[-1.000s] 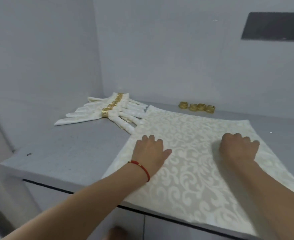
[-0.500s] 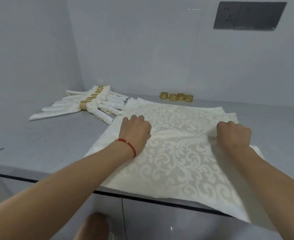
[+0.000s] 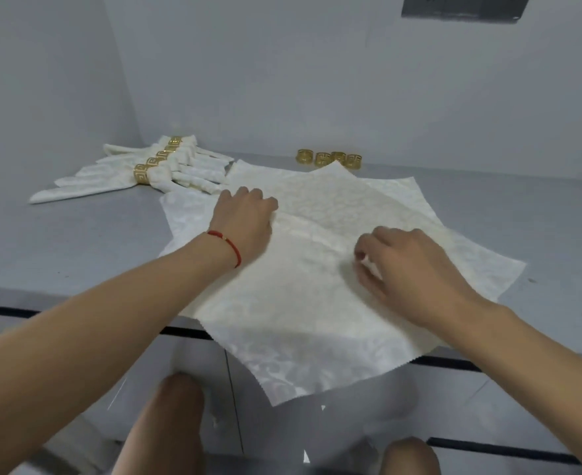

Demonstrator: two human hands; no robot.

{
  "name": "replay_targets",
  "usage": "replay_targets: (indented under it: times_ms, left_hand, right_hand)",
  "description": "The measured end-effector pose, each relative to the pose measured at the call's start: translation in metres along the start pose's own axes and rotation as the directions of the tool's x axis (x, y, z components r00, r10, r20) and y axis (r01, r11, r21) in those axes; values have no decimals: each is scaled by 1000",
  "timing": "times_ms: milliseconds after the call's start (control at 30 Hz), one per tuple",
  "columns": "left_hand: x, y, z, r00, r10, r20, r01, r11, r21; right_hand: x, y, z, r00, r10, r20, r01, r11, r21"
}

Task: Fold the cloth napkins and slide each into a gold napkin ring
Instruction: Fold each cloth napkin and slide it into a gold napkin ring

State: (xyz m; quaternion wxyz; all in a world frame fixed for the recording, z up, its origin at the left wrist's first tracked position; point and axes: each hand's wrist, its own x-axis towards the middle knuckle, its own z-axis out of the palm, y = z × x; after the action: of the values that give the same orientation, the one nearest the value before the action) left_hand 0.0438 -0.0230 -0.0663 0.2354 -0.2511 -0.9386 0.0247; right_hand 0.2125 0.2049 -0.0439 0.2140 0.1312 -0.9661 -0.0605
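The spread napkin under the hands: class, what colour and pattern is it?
Cream-white, woven with a tone-on-tone scroll damask pattern; the napkin shows best in the head view.

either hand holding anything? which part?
Both hands, left and right, pinch a raised fold ridge across the middle of the cream patterned cloth napkin.

We see the napkin (image 3: 303,303) spread on the table (image 3: 76,234), its near corner hanging over the table's front edge. Our left hand (image 3: 245,221) rests on its left part, our right hand (image 3: 409,269) on its right part. Behind and to the left lie the ringed napkins (image 3: 152,173); behind the napkin, by the wall, stand four napkin rings (image 3: 329,158) in a row.
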Motion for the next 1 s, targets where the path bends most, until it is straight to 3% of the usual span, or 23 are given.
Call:
replay_targets:
  times_ms: [100, 200, 267, 333, 400, 500, 667, 767, 867, 1000]
  left_hand:
    - [-55, 4, -18, 990, 93, -103, -125, 920, -372]
    - [-113, 5, -36, 939, 242, -243, -336, 792, -509]
    - [-148, 0, -40, 897, 371, -241, -442, 773, -455]
    - [-174, -8, -37, 873, 485, -50, -478, 830, -287]
    - [-185, -16, -33, 857, 504, 106, -493, 863, -113]
    - [-187, -18, -32, 882, 471, -9, -468, 874, -132]
    - [-183, -13, -35, 853, 449, -265, -513, 815, -268]
    - [-186, -8, -42, 871, 355, -341, -476, 783, -401]
    - [-193, -3, -54, 937, 201, -285, -337, 738, -584]
    - [-196, 6, -75, 982, 50, -181, -166, 677, -717]
  right_hand:
    - [-22, -28, 7, 938, -347, 3, 343, 929, 142]
    - [-38, -55, 17, 872, -470, 138, 474, 881, 9]
    - [-46, -65, 26, 881, -463, 98, 472, 873, -124]
    - [-56, -69, 34, 896, -443, 20, 436, 874, -215]
    - [-67, -68, 43, 897, -442, 14, 430, 865, -257]
    - [-78, -67, 46, 899, -436, 34, 425, 852, -306]
    - [-84, -59, 44, 912, -407, -46, 395, 904, -161]
    - [-86, -59, 34, 955, -291, -56, 296, 943, 152]
    - [-79, -59, 12, 987, -140, -77, 160, 873, 461]
    - [-66, -50, -20, 994, -30, 101, -42, 764, 643]
